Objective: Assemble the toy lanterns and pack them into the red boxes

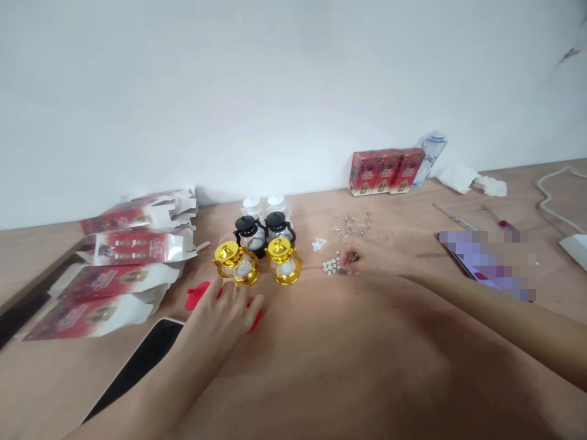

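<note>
Fingers (345, 261) of the right hand (364, 261) are drawn together at the silver discs (330, 266), to the right of the right gold lantern (281, 249); I cannot tell whether they pinch a disc. The left hand (224, 321), to the lantern's lower left, is palm down with its fingers spread apart over the red pieces (196, 297), which show on both sides of it. Its fingertips are just beside or touching the base of the left gold lantern (228, 250), which stands left of the right one.

Behind the right gold lantern are two black lanterns (277, 220), and behind those two white lanterns (276, 203). To its right, nearer than the discs, lie small white bits (317, 244), with a loose heap of metal pins (351, 227) beyond them. Well behind it to the right, three red boxes (387, 171) stand in a row against a water bottle (431, 157). Well left of it lie flattened cartons (132, 247), and to its lower left a dark-screened tablet (140, 360) rests on the tabletop (316, 360).
</note>
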Available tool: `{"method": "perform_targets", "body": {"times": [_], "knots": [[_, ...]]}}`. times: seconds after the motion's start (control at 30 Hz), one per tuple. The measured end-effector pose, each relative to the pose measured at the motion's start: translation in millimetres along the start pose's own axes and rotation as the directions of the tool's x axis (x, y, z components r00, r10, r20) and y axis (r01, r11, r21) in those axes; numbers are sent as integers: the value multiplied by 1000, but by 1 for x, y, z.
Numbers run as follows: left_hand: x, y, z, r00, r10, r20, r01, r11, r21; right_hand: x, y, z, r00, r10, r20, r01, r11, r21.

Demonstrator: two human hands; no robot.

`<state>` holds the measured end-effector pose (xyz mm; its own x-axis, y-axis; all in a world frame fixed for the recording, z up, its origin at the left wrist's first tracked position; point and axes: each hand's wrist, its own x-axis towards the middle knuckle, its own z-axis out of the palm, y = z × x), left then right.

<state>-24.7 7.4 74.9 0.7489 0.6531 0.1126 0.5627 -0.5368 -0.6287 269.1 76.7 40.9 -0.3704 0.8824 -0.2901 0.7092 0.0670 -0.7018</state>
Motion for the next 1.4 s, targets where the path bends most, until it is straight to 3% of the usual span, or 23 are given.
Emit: {"method": "perform_targets", "body": {"times": [0.1,0.2,0.4,0.53,0.6,0.67,0.77,0.83,0.9,0.97,1.0,1.07,1.13,1.3,1.4], "knots": [[5,7,4,1000,-29,-8,29,1000,9,7,-3,-8,999,3,-35,-11,970,-243],[10,15,9,999,-31,-43,31,999,-8,11,-14,-6,999,23,-22,-30,935,-353],[8,35,15,998,-28,-54,22,995,-98,16,-29,-2,999,40,1,-37,929,-367],[-4,54,8,986,155,-68,-168,941,-294,17,-24,0,999,22,-27,-29,946,-322],[-10,63,6,978,209,-26,-202,893,-401,17,-20,-1,999,10,-49,-23,960,-280],[-15,66,7,979,200,48,-157,877,-454,18,-17,-6,996,-21,-92,-4,963,-269],[-17,61,12,980,144,136,-69,892,-447,23,-13,-29,960,-95,-262,2,942,-335],[-15,53,15,980,112,163,-34,908,-417,31,-10,-54,890,-149,-431,-51,907,-419],[-13,45,17,981,95,168,-24,923,-383,43,-3,-83,773,-245,-585,-152,824,-545],[-12,40,18,983,91,162,-27,932,-360,56,6,-111,699,-336,-632,-234,728,-645],[-12,38,17,983,89,160,-27,935,-355,63,11,-123,706,-342,-619,-260,688,-677],[-14,39,16,983,84,163,-21,935,-354,74,21,-138,772,-268,-577,-301,645,-703],[-17,42,15,982,80,172,-12,931,-365,81,29,-142,807,-225,-546,-317,614,-723],[-27,52,18,990,66,128,-10,916,-400,73,35,-125,729,-418,-541,-313,499,-808],[-33,64,24,997,67,44,-43,908,-417,64,36,-122,719,-499,-484,-259,453,-853]]}}
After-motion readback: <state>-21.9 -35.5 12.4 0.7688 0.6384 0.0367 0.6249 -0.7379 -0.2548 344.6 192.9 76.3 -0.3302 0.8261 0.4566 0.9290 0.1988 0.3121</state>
